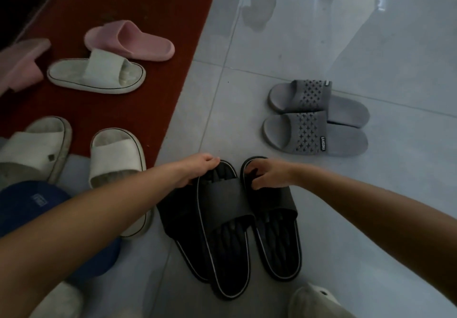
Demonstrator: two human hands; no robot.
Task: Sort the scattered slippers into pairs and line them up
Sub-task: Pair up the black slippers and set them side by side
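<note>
Both hands are down on the black pair. The left hand curls over the toe of the left black slipper. The right hand grips the toe of the right black slipper, just beside it. Beyond the right hand, a grey pair sits side by side. Beyond the left hand, a white slipper and a pink slipper lie on the red mat.

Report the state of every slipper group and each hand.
Grey slippers: paired, side by side on tile.
Black slippers: overlapping, toes held.
Pink slippers: apart, on red mat.
White slippers: scattered, on and off mat.
Left hand: grips one black slipper's toe.
Right hand: grips the other's toe.
</note>
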